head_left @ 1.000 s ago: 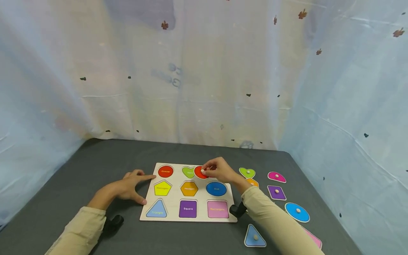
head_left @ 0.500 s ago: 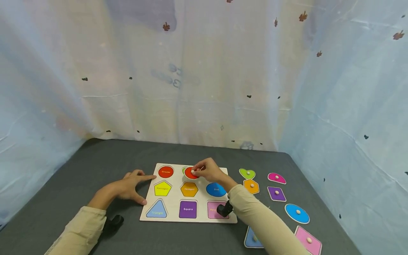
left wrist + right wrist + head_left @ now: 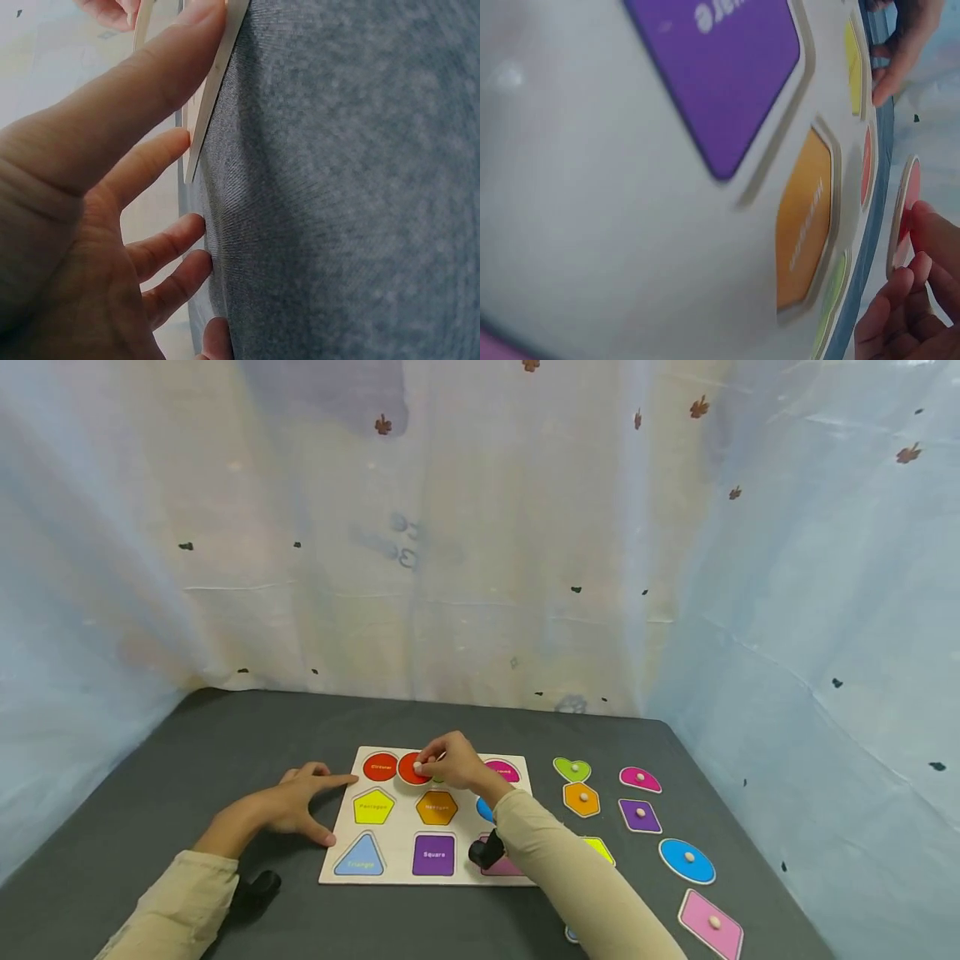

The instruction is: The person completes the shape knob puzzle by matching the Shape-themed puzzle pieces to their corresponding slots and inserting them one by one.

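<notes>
My right hand [image 3: 456,765] pinches the small knob of a red circle puzzle piece [image 3: 407,768] over the top row of a wooden shape board [image 3: 405,828]. In the right wrist view the circle piece [image 3: 910,184] is tilted on edge, raised above the board. It overlaps most of the green heart recess in the head view, just right of the red recess marked Circular [image 3: 380,767]. My left hand [image 3: 292,808] is spread at the board's left side, its index finger and thumb touching the edge. The left wrist view shows its other fingers [image 3: 169,244] extended.
Knobbed pieces lie on the dark cloth right of the board: a green heart [image 3: 572,769], an orange hexagon [image 3: 581,799], a magenta semicircle [image 3: 640,779], a purple square [image 3: 640,816], a blue oval [image 3: 687,862] and a pink rectangle [image 3: 711,924]. My right sleeve partly covers a yellow piece [image 3: 598,848].
My right hand has carried the red circle piece leftward along the top row, from beyond the heart recess to beside the circular recess. The left hand has stayed at the board's edge.
</notes>
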The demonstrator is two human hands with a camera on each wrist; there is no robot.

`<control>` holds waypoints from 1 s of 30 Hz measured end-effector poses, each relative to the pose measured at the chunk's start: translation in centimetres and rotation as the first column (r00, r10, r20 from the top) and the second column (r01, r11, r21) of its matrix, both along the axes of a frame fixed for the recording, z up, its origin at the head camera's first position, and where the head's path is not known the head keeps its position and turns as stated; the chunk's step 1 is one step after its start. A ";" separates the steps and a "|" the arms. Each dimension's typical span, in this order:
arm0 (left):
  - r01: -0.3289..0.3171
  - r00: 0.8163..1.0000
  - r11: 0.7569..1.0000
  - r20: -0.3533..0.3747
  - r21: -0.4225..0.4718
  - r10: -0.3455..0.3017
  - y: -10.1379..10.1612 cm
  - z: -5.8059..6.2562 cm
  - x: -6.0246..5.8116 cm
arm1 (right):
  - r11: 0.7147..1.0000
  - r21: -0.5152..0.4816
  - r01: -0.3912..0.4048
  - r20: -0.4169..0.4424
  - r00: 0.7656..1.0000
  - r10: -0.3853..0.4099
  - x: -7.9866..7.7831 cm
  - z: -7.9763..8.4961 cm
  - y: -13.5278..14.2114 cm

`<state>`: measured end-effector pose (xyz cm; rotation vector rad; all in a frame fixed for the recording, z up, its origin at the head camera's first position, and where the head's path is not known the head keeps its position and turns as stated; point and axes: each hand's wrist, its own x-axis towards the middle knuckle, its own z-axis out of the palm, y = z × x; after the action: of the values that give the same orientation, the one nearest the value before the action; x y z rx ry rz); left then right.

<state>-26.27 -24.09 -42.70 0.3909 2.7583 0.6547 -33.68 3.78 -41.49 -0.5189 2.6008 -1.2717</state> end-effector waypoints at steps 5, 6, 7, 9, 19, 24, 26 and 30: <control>0.014 1.000 1.000 0.003 0.003 -0.014 -0.4 0.2 0.3 | 1.000 -0.007 0.019 -0.018 1.000 -0.019 0.0 -0.5 -1.7; 0.016 1.000 1.000 0.006 0.001 -0.016 -0.4 0.3 0.3 | 1.000 -0.004 0.027 -0.025 0.999 -0.027 0.0 -0.6 -2.0; 0.017 1.000 1.000 0.009 -0.002 -0.017 -0.4 0.3 0.3 | 0.999 0.000 0.033 -0.033 0.999 -0.033 0.0 -0.6 -2.3; 0.017 1.000 1.000 0.011 -0.009 -0.017 -0.4 0.3 0.3 | 0.999 0.016 0.042 -0.045 0.998 -0.041 -0.1 -0.7 -2.9; 0.030 1.000 1.000 0.001 -0.004 -0.030 0.1 0.2 0.2 | 0.997 0.044 0.070 -0.023 0.997 -0.069 -0.3 -1.1 -4.7; 0.011 1.000 1.000 0.003 -0.014 -0.011 0.1 0.1 0.2 | 0.997 0.054 0.057 -0.039 0.998 -0.055 -0.4 -1.0 -5.7; 0.004 1.000 1.000 0.006 -0.015 -0.003 0.1 0.1 0.3 | 0.997 0.066 0.049 -0.052 0.998 -0.046 -0.4 -1.1 -6.2; -0.003 1.000 1.000 0.007 -0.010 0.003 0.0 0.2 0.5 | 0.993 0.111 0.048 -0.085 0.996 -0.038 -0.6 -1.3 -6.9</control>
<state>-25.80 -24.14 -42.50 0.3811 2.7548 0.6423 -34.24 -3.08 -42.84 -0.5084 2.7474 -1.1296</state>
